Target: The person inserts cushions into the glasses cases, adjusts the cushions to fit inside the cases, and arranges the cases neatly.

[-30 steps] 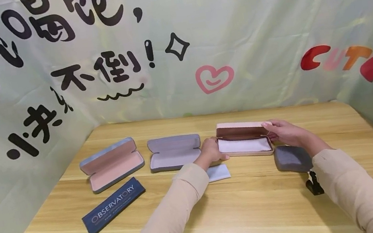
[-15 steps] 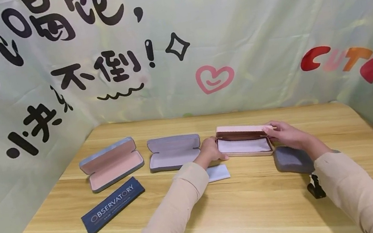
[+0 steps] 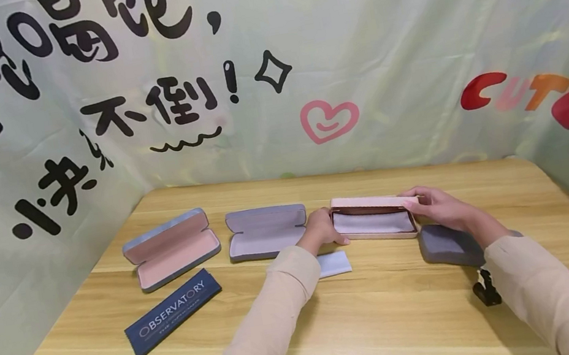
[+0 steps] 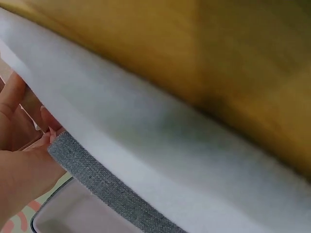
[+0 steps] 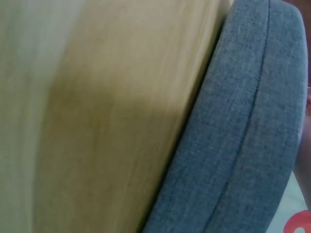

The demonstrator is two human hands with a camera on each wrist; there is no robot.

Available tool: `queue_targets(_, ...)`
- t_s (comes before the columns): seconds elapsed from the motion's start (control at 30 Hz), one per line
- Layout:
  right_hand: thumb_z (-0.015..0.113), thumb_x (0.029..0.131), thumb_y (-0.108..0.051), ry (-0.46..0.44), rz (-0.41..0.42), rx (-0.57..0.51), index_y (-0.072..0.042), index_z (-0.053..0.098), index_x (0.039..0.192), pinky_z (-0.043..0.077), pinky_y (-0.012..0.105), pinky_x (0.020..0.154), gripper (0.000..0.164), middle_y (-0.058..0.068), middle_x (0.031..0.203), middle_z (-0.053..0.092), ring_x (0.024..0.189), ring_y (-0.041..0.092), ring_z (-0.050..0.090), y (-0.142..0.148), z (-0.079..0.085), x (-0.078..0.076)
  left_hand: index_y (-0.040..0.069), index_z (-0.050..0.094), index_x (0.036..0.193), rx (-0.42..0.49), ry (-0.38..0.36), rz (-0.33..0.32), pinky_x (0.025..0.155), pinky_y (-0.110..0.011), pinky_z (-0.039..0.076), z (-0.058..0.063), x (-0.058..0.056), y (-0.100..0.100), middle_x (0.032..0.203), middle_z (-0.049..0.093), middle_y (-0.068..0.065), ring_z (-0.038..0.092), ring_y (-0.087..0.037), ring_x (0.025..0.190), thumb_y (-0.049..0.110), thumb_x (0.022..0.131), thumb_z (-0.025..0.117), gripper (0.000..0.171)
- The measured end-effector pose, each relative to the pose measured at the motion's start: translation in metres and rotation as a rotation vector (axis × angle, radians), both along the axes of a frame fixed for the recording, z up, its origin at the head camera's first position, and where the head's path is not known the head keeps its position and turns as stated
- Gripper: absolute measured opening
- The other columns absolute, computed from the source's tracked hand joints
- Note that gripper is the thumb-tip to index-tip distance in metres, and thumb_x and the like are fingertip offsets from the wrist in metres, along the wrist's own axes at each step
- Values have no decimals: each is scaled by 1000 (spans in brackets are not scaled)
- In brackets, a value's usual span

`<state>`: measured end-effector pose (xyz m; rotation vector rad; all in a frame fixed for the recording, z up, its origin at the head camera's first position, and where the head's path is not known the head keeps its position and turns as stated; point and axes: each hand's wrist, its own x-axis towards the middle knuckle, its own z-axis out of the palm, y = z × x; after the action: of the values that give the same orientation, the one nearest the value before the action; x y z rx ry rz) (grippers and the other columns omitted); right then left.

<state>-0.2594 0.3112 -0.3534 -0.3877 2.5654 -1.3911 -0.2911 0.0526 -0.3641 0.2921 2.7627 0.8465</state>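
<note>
A pink glasses case [image 3: 372, 201] stands partly open at the back of the table, its lid tilted low over a pale cloth [image 3: 372, 223] lying inside. My left hand [image 3: 322, 228] grips the case's left end, thumb at the front edge. At the right end, my right hand [image 3: 443, 211] holds the lid with thumb on top and fingers behind. A folded white cloth [image 3: 335, 263] lies by the left wrist. Under the right wrist sits a closed grey case [image 3: 448, 244], which fills much of the right wrist view as grey fabric [image 5: 233, 121].
Left of the left hand are an open lavender-lined glasses case [image 3: 268, 242] and an open pink-lined blue one [image 3: 177, 259]. A navy pouch [image 3: 174, 313] lettered OBSERVATORY lies in front. A small black device [image 3: 486, 289] shows under the right sleeve. Printed fabric walls enclose the table.
The pink case's lid has swung forward and down under my right hand, narrowing the opening. My left hand stays at the case's left end.
</note>
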Motion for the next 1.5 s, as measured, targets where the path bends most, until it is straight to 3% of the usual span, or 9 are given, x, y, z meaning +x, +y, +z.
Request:
queue_targets(0.53, 51, 96, -20, 16, 30, 12, 11, 38, 130, 46, 20, 79, 48, 10, 109, 55, 91, -3, 50, 1, 1, 4, 0, 46, 130, -25, -25, -14, 100, -33, 42, 5, 3, -2, 126, 55, -13, 51, -25, 119, 27, 70, 81, 74)
queue_targets(0.63, 50, 96, -21, 16, 24, 35, 10, 38, 131, 46, 20, 81, 49, 15, 115, 54, 94, -2, 51, 1, 1, 3, 0, 46, 130, -21, -26, -15, 100, -33, 42, 5, 3, -3, 127, 55, -13, 50, -25, 120, 26, 70, 81, 74)
queue_targets(0.73, 48, 97, -25, -3, 28, 83, 10, 32, 137, 46, 32, 90, 55, 28, 128, 46, 112, 14, 50, 1, 2, 3, 0, 46, 131, -20, -27, -16, 101, -33, 41, 4, 3, -2, 128, 54, -13, 50, -25, 120, 26, 70, 81, 75)
queue_targets(0.83, 46, 98, -29, -42, 42, 137, 12, 23, 141, 40, 49, 99, 63, 36, 138, 33, 126, 39, 39, 2, 4, 1, 0, 45, 131, -17, -29, -12, 101, -33, 41, 4, 2, -2, 129, 54, -13, 50, -25, 121, 26, 70, 82, 76)
queue_targets(0.9, 44, 98, -32, -80, 60, 165, 14, 16, 141, 33, 56, 102, 68, 38, 141, 25, 131, 47, 28, 2, 6, 0, 0, 45, 132, -14, -30, -10, 102, -33, 40, 3, 1, -1, 130, 53, -14, 49, -26, 122, 25, 70, 82, 77)
queue_targets(1.07, 42, 98, -36, -192, 101, 186, 15, 8, 142, 24, 59, 106, 75, 39, 145, 13, 135, 50, 15, 3, 11, -6, 0, 41, 136, -19, -28, -6, 105, -33, 38, 2, 0, -1, 135, 50, -14, 46, -26, 125, 25, 69, 82, 82)
queue_targets(1.17, 42, 99, -31, -259, 138, 133, 16, 3, 141, 19, 58, 109, 75, 39, 146, 7, 136, 49, 8, 5, 13, -11, 0, 40, 137, -16, -22, -4, 105, -33, 37, 2, 0, 0, 135, 50, -14, 46, -26, 126, 25, 69, 82, 84)
queue_targets(1.4, 41, 99, -21, -335, 172, 35, 19, 3, 139, 24, 51, 110, 69, 38, 143, 16, 135, 43, 16, 8, 12, -16, 0, 40, 136, -13, -22, -4, 105, -32, 37, 1, 0, 0, 134, 50, -15, 47, -26, 125, 26, 68, 82, 84)
queue_targets(1.5, 42, 99, -22, -356, 182, 31, 17, -5, 140, 15, 56, 111, 74, 38, 146, 3, 137, 47, 5, 8, 12, -16, 0, 41, 136, -12, -18, -5, 104, -32, 38, 0, 0, 0, 133, 51, -14, 47, -26, 124, 26, 68, 83, 83)
